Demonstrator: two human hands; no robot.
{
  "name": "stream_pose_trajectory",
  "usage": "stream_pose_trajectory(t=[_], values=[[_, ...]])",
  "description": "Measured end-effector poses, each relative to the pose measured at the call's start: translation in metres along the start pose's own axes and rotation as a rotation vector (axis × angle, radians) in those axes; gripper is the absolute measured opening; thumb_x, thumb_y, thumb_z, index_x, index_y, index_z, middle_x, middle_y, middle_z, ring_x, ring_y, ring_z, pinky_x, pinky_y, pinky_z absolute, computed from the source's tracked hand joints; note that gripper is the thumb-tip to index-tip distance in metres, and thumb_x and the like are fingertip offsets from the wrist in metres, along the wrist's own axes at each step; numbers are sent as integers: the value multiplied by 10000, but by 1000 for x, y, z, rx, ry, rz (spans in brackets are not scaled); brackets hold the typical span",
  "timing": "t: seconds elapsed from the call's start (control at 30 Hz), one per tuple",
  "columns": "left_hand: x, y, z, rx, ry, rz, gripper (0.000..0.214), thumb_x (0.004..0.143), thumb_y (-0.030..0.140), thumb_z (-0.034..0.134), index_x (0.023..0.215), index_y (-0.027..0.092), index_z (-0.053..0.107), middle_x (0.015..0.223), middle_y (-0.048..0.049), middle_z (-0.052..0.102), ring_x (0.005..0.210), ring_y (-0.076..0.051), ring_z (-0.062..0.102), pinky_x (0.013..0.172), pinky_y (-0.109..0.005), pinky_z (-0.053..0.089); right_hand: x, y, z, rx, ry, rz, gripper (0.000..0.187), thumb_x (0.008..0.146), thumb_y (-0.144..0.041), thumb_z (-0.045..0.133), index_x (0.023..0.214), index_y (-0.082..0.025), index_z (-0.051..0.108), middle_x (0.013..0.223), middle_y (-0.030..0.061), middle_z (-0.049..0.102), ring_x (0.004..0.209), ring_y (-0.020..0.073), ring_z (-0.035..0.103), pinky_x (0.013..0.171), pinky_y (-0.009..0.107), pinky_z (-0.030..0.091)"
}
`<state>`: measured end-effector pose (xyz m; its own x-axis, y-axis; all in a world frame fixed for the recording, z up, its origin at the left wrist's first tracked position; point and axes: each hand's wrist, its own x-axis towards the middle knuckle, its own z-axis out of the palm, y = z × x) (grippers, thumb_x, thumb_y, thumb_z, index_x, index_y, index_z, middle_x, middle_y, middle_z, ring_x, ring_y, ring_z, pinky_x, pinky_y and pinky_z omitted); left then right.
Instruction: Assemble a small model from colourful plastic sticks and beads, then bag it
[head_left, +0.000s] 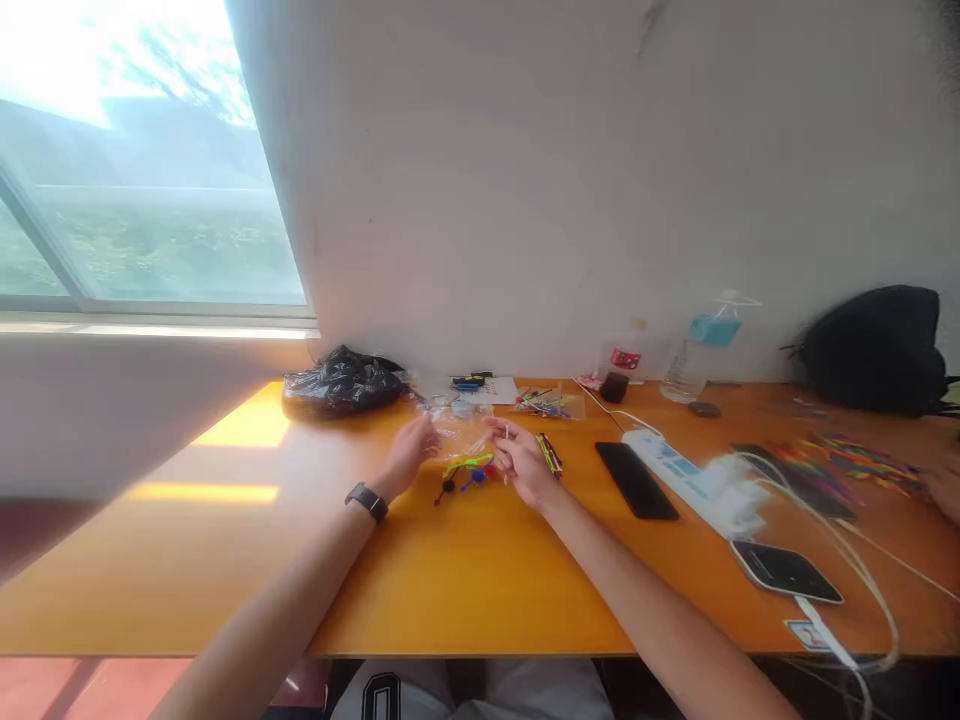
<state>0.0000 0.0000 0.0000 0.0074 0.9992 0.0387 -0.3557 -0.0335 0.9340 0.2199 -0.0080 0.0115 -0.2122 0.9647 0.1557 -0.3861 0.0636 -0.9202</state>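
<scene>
A clear plastic bag (459,432) is stretched between my two hands above the table. My left hand (412,452), with a dark watch on its wrist, pinches the bag's left side. Its right side is gripped by my right hand (520,462), which wears a ring. Just below the bag lie small colourful pieces: a yellow-green one (469,463), a blue one (477,479) and a black one (448,487). Beside my right hand rests a bunch of thin coloured strips (550,455). What the pieces are is too small to tell.
A black plastic bag (341,382) sits at the back left. Behind my hands are a white paper (499,390) and a filled clear packet (551,403). On the right are a black phone (636,480), a power strip (686,482), cables, another phone (787,571), a bottle (682,375) and a co-worker's hand (943,488).
</scene>
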Motion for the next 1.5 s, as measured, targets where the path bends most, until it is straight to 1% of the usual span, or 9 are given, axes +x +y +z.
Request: stream_pose_trajectory(t=[0.17, 0.3, 0.47, 0.67, 0.73, 0.93, 1.13, 1.33, 1.5], values=[[-2, -3, 3, 48, -83, 24, 493, 836, 638, 703, 845, 168, 552, 822, -42, 657, 643, -102, 565, 557, -201, 402, 1, 2, 0, -145, 76, -72, 388, 757, -399, 773, 1077, -210, 660, 700, -60, 523, 496, 70, 355, 452, 213, 259], [-3, -3, 5, 79, -118, 37, 505, 835, 646, 696, 830, 154, 580, 834, -62, 667, 635, -105, 555, 557, -210, 404, 2, 5, -1, -348, 187, -236, 419, 767, -376, 770, 1116, -227, 593, 717, -54, 559, 600, 119, 488, 574, 239, 394], [0, -4, 3, 99, -62, 86, 506, 830, 655, 690, 821, 158, 594, 802, -52, 655, 623, -103, 544, 558, -211, 400, 7, 4, -11, -567, 251, -330, 285, 858, -416, 616, 1045, -202, 635, 698, 6, 630, 623, 174, 557, 576, 275, 400], [5, -3, -2, 192, 185, 120, 535, 745, 660, 763, 854, 153, 632, 702, -15, 617, 518, -70, 454, 500, -200, 339, 9, 0, -15, -434, 134, -165, 384, 829, -468, 654, 1089, -186, 673, 809, 43, 737, 526, 121, 487, 521, 247, 349], [5, -2, -2, 230, 201, 119, 547, 733, 678, 762, 835, 155, 639, 663, 0, 590, 487, -63, 422, 468, -198, 297, 9, -2, -15, -415, 109, -122, 402, 799, -449, 695, 1101, -184, 685, 803, 35, 737, 515, 109, 472, 519, 240, 343], [5, -4, -2, 270, 212, 137, 589, 755, 735, 698, 837, 152, 673, 551, 40, 490, 417, -59, 351, 416, -206, 210, 8, -1, -17, -486, 71, -131, 442, 690, -424, 837, 1043, -193, 706, 818, 23, 707, 711, 171, 608, 661, 268, 457], [6, -5, -4, 302, 215, 134, 594, 755, 741, 693, 831, 152, 679, 537, 47, 457, 423, -67, 354, 413, -206, 211, 15, -1, -21, -598, 177, -306, 409, 728, -516, 815, 951, -195, 697, 827, 23, 654, 768, 188, 599, 725, 294, 477], [7, -5, -6, 347, 238, 132, 609, 763, 754, 670, 840, 151, 690, 575, 13, 541, 439, -74, 385, 430, -201, 222, 13, -15, -20, -457, 346, -359, 515, 949, -687, 451, 860, -210, 625, 717, 10, 568, 556, 134, 497, 506, 256, 415], [7, -3, -6, 344, 249, 115, 597, 772, 750, 669, 835, 156, 685, 597, 7, 555, 440, -67, 365, 431, -197, 216, 9, -28, -17, -470, 469, -473, 563, 931, -740, 436, 814, -214, 599, 816, 51, 619, 564, 120, 489, 470, 235, 388]])
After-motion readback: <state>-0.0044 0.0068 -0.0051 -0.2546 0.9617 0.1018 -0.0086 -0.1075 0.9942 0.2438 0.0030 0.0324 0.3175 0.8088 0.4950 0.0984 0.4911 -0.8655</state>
